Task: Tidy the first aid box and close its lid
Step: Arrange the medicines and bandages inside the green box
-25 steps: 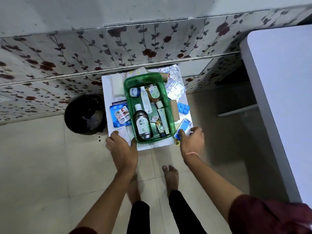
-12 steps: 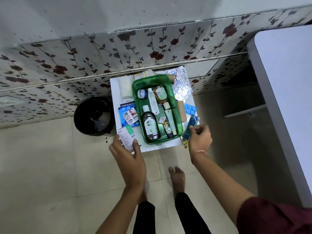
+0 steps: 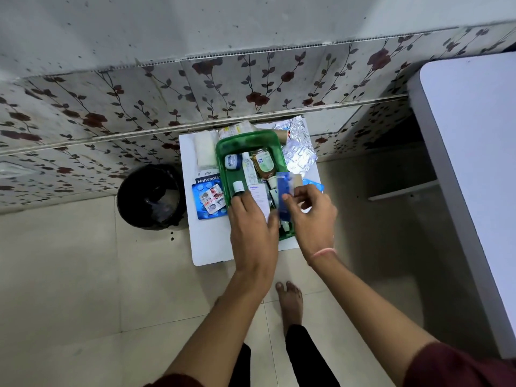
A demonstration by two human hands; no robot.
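An open green first aid box point(image 3: 223, 155) sits on a small white table point(image 3: 208, 247). Inside lie a small round jar point(image 3: 233, 162), a brown syrup bottle point(image 3: 264, 164) and a dark bottle with a white cap point(image 3: 238, 187). My left hand point(image 3: 252, 227) is over the box's near half, holding a small white medicine carton point(image 3: 259, 195). My right hand point(image 3: 312, 216) is beside it, pinching a blue blister strip point(image 3: 284, 188) over the box. No lid can be made out.
Around the box lie a blue Hansaplast plaster pack point(image 3: 208, 196), a white gauze roll point(image 3: 205, 152), silver blister strips point(image 3: 297, 153) and a blue pill strip point(image 3: 315, 187). A black bin point(image 3: 152, 196) stands left of the table. A white counter point(image 3: 474, 163) runs along the right. A flowered tiled wall is behind.
Both hands rose from the table's near edge to above the box. The left brought the white carton, the right brought the blue blister strip.
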